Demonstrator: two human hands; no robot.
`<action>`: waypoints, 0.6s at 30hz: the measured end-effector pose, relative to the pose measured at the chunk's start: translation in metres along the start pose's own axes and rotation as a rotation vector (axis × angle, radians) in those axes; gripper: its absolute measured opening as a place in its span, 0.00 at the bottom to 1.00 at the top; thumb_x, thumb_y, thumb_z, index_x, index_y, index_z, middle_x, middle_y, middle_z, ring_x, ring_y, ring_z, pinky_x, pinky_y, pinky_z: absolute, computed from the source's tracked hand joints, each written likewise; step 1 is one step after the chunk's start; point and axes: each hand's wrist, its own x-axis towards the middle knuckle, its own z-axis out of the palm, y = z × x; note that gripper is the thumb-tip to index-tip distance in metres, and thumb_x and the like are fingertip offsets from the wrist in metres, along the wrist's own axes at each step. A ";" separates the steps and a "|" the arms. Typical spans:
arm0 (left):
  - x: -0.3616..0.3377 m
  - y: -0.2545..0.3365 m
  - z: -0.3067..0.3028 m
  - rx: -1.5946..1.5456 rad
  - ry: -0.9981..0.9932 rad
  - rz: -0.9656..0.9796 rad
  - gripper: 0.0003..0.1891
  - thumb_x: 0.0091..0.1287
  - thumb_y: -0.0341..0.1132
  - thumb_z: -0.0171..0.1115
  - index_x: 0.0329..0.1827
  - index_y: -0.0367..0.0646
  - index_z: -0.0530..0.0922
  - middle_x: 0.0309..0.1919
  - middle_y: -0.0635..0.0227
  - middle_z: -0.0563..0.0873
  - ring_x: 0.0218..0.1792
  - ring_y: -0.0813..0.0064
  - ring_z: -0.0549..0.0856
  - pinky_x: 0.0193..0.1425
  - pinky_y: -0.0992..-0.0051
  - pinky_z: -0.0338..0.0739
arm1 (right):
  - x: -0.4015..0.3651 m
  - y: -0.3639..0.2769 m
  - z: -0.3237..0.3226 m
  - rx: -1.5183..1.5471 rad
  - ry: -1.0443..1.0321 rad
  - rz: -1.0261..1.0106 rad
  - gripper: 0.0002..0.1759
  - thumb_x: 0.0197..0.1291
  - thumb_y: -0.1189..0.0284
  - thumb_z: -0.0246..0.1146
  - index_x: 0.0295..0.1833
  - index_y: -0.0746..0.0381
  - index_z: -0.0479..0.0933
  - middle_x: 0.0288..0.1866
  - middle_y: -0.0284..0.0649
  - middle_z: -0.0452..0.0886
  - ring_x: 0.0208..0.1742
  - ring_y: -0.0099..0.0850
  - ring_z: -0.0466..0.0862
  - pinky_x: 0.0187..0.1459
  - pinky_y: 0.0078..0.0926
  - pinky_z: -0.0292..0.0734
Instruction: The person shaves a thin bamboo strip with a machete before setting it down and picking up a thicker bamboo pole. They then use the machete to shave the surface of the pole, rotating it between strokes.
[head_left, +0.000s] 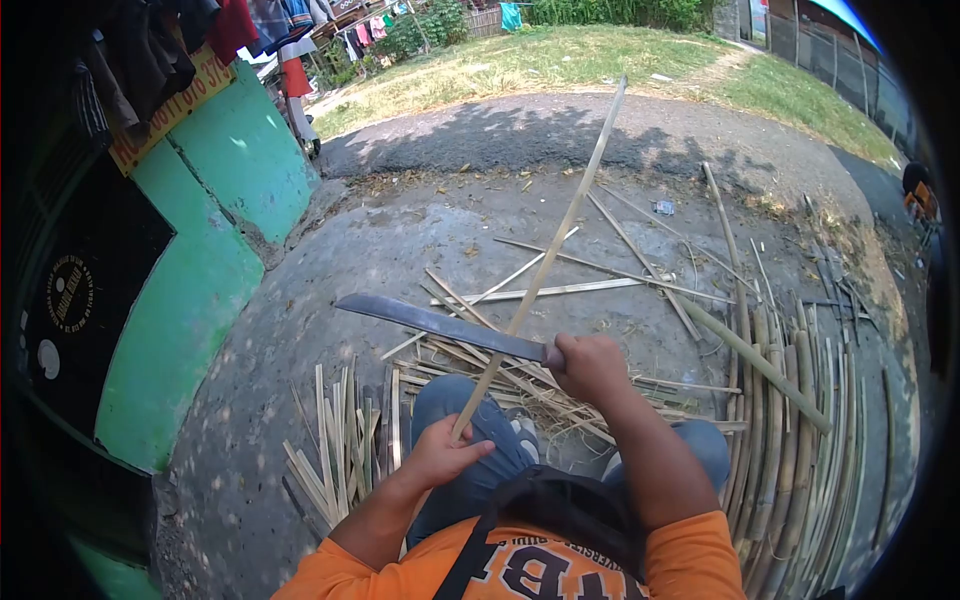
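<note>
Far left, green wall [225, 170]. On the concrete ground [290, 350], right of it, a loose fan of split strips [335, 440].

Work in hand looks to be blade work on one long strip [560, 240], which rises from the person's lap and leans far and slightly right. Judged good practice, left side first: hold low on the strip, fingers well clear of the crossing, strip braced so it cannot twist. Blade at a shallow angle, light even strokes, direction away from the left hand and left knee [450, 395]. The knee sits near the blade's path; worth watching.

Left grip: left hand [445, 455] above the left thigh, fingers curled round the strip's near part, thumb pointing right. No gap seen.

Machete [440, 328]: tip left, lying across the strip in view, just far of the left knee. Whether blade and strip touch, cannot tell.

Right grip: right hand [590, 370] closed fully round the machete's handle, knuckles up, well apart from the left hand.

Far right: a stack of poles [765, 440] on the ground, lying near to far.
</note>
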 end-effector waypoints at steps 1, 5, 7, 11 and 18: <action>0.000 0.001 -0.001 0.004 0.001 -0.006 0.19 0.64 0.36 0.81 0.41 0.45 0.73 0.25 0.82 0.74 0.26 0.90 0.70 0.27 0.82 0.64 | 0.000 0.002 0.001 0.002 -0.006 0.021 0.12 0.58 0.62 0.71 0.37 0.56 0.78 0.28 0.45 0.85 0.32 0.50 0.86 0.36 0.51 0.80; 0.001 -0.001 -0.005 -0.035 0.004 -0.027 0.20 0.64 0.36 0.81 0.41 0.45 0.73 0.25 0.82 0.74 0.25 0.90 0.70 0.27 0.82 0.64 | 0.001 -0.003 -0.008 0.014 -0.038 0.005 0.11 0.57 0.63 0.71 0.39 0.56 0.78 0.30 0.46 0.85 0.35 0.50 0.87 0.36 0.51 0.80; 0.004 0.001 -0.004 -0.044 0.006 -0.029 0.20 0.64 0.36 0.82 0.41 0.45 0.73 0.25 0.82 0.74 0.25 0.90 0.70 0.27 0.82 0.64 | 0.001 -0.005 -0.011 0.021 -0.101 -0.040 0.11 0.57 0.63 0.71 0.40 0.56 0.79 0.31 0.46 0.85 0.35 0.50 0.87 0.37 0.51 0.80; 0.002 0.002 -0.001 -0.010 0.009 -0.052 0.20 0.63 0.37 0.82 0.40 0.44 0.73 0.24 0.81 0.75 0.25 0.89 0.71 0.28 0.81 0.65 | -0.002 -0.017 -0.014 0.043 -0.318 -0.051 0.12 0.55 0.62 0.71 0.40 0.55 0.79 0.31 0.45 0.85 0.36 0.51 0.87 0.38 0.52 0.80; 0.000 0.007 -0.001 0.110 -0.007 -0.006 0.22 0.61 0.33 0.83 0.41 0.48 0.72 0.26 0.83 0.71 0.26 0.89 0.68 0.29 0.83 0.62 | -0.001 -0.010 -0.002 0.044 -0.238 -0.037 0.12 0.55 0.61 0.71 0.35 0.56 0.79 0.27 0.45 0.84 0.32 0.51 0.86 0.36 0.52 0.80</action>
